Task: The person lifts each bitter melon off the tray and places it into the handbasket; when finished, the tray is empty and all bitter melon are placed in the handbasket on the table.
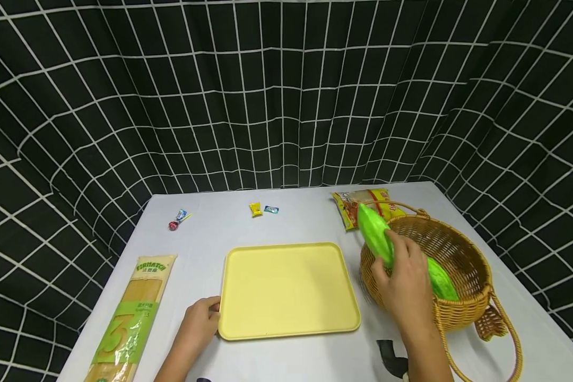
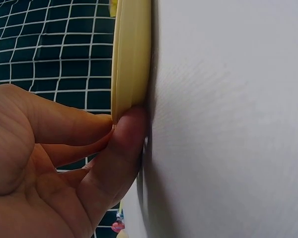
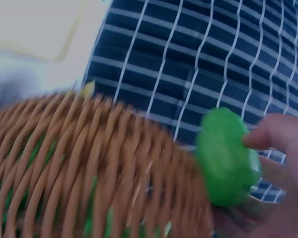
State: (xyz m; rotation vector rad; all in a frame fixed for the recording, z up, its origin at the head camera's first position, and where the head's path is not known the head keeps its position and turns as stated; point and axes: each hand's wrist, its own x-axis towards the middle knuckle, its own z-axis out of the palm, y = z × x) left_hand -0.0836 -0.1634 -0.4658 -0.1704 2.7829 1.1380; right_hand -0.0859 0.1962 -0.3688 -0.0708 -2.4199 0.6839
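Note:
My left hand (image 1: 198, 324) pinches the left edge of a pale yellow tray (image 1: 286, 292), which lies on the table. In the left wrist view, the thumb and fingers close on the tray's rim (image 2: 131, 59). Over the near left side of a wicker basket (image 1: 463, 314), my right hand (image 1: 406, 281) grips a bright green gourd (image 1: 373, 233) with a pointed tip. The gourd is tilted, its tip up and to the left. Inside the basket lies another green piece (image 1: 441, 281), partly hidden by the hand. The right wrist view shows the held gourd (image 3: 226, 156) just beyond the woven side.
A spaghetti pack (image 1: 129, 318) lies at the left. Behind it are a lollipop (image 1: 174, 225) and small wrapped sweets (image 1: 255, 209). A yellow snack bag (image 1: 350, 209) sits behind the basket. The basket's loose handle (image 1: 515, 345) trails at the right, and a dark strap (image 1: 389, 356) lies in front.

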